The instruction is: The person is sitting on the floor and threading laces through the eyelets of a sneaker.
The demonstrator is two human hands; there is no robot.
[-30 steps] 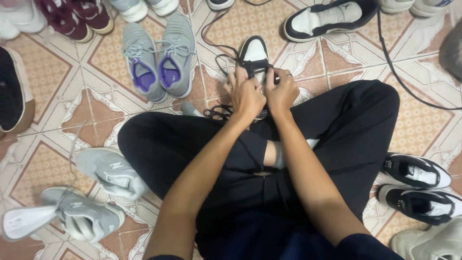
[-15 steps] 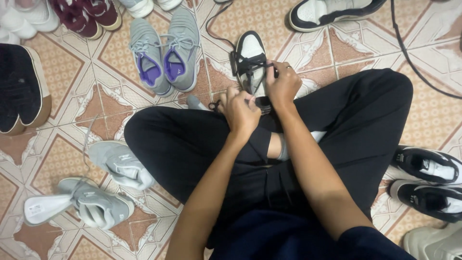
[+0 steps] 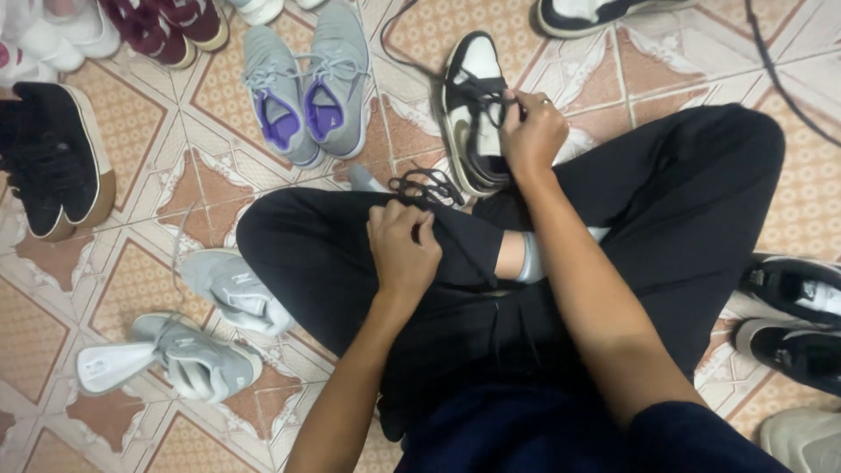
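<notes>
A black and white sneaker [image 3: 469, 105] lies on the tiled floor in front of my crossed legs in black trousers [image 3: 666, 193]. My right hand [image 3: 530, 131] is closed on the black lace at the sneaker's tongue. A loose bundle of black lace [image 3: 425, 187] rests on my knee just above my left hand [image 3: 401, 245], whose fingers are curled over the trouser fabric and seem to pinch the lace's end.
Around me on the floor: a grey pair with purple insoles [image 3: 307, 83], a black shoe with a tan sole [image 3: 57, 158], two grey sneakers [image 3: 197, 324] at my left knee, black and white shoes [image 3: 793, 324] at right, maroon and white shoes at top left.
My hands have come apart: the left hand has drawn back toward my knee with the lace, while the right stays at the sneaker. The camera has moved closer.
</notes>
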